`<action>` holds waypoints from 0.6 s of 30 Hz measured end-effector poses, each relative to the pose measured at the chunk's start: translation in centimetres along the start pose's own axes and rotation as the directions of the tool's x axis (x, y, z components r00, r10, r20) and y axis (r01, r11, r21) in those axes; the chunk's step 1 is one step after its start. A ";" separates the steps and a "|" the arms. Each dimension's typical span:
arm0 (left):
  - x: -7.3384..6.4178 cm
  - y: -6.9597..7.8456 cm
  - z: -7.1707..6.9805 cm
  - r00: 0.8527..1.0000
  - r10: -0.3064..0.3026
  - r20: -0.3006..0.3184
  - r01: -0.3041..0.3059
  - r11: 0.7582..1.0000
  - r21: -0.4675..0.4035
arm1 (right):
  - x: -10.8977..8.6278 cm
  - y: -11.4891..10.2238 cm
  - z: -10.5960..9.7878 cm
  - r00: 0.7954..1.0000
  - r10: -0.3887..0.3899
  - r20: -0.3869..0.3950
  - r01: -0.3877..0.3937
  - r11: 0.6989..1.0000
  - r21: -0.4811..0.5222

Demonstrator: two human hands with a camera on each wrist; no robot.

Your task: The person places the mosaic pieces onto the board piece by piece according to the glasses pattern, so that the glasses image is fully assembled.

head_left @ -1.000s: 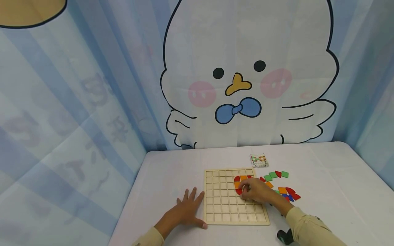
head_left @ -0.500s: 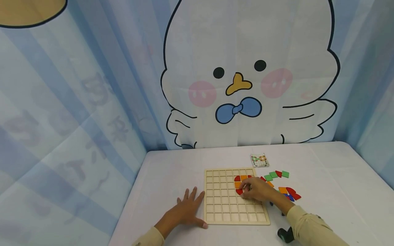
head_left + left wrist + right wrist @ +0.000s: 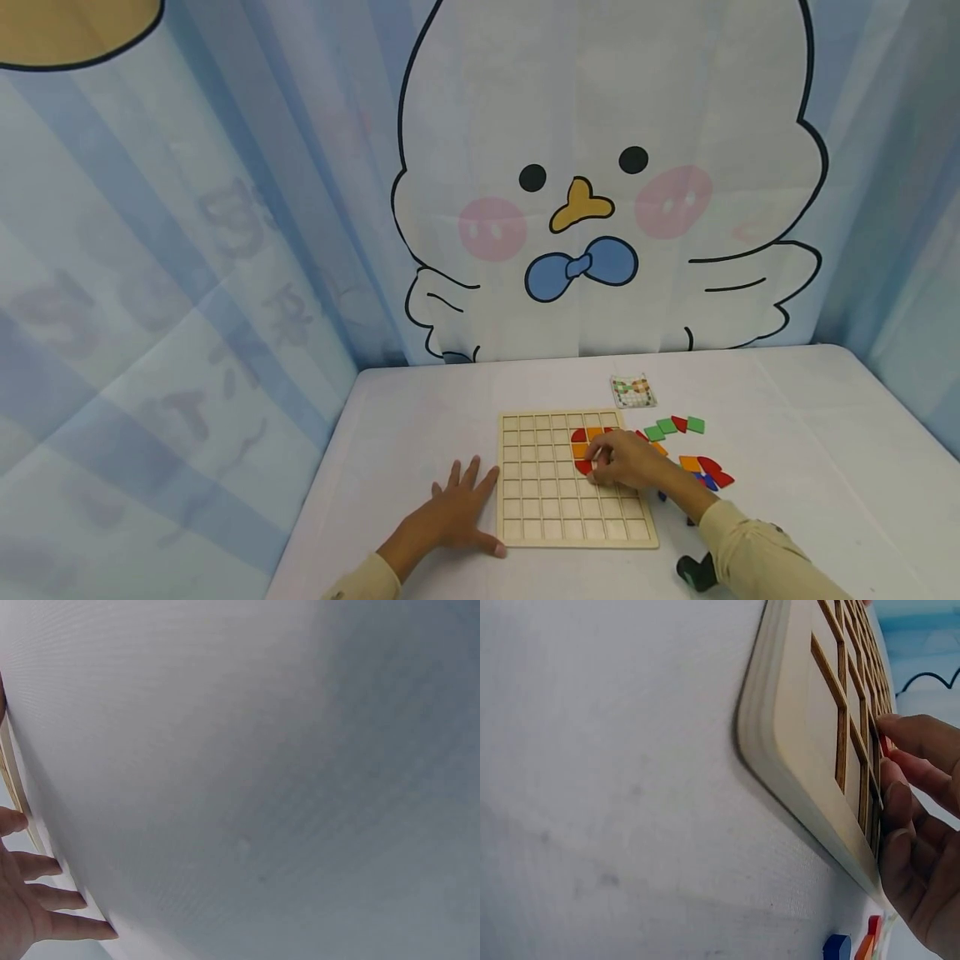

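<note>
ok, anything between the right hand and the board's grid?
Nothing visible. The right hand is over the wooden board, beside a red piece; the left hand is at its left edge, loose tiles lie right. Cells under the fingers are hidden.

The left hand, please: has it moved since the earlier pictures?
No; in the head view, the left hand stays at the left edge of the wooden board.

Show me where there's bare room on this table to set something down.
Bare patches on the table: far left, between the board, the left hand and the far edge; and right, from the loose pieces to the right edge. Crowded: the board's right side, with the right hand over it, pieces beside it and the picture card beyond.
</note>
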State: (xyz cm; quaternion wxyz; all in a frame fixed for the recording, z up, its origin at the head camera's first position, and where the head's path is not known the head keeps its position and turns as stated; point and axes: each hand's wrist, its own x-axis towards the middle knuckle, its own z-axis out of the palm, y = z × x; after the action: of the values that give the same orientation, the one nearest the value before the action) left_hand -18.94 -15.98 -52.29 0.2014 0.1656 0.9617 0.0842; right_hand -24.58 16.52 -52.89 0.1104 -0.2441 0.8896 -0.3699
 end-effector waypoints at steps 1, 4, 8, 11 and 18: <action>0.0 0.0 0.0 1.000 0.000 0.000 0.000 1.000 -0.001 | 0.0 0.0 0.0 1.000 0.002 0.001 -0.002 1.000 -0.001; 0.0 0.1 -0.1 1.000 0.000 0.003 0.000 1.000 0.000 | 0.0 0.2 0.0 1.000 0.002 -0.004 -0.002 1.000 -0.013; 0.1 0.1 -0.1 1.000 -0.004 0.005 0.004 1.000 0.005 | -0.1 0.2 0.0 1.000 0.008 -0.019 -0.008 1.000 -0.029; 0.2 0.1 0.0 1.000 -0.005 0.006 0.005 1.000 0.005 | -0.2 0.2 0.0 1.000 0.014 -0.028 -0.015 0.999 -0.034; -0.1 0.3 -0.4 1.000 -0.002 0.012 0.002 1.000 -0.001 | 0.0 -0.2 -0.1 0.998 0.061 -0.035 -0.063 0.997 -0.048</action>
State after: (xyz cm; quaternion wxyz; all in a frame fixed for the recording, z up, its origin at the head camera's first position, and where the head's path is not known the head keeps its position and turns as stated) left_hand -18.90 -15.77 -51.82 0.2073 0.1649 0.9607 0.0835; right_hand -24.52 16.49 -52.68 0.1007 -0.2128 0.9072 -0.3486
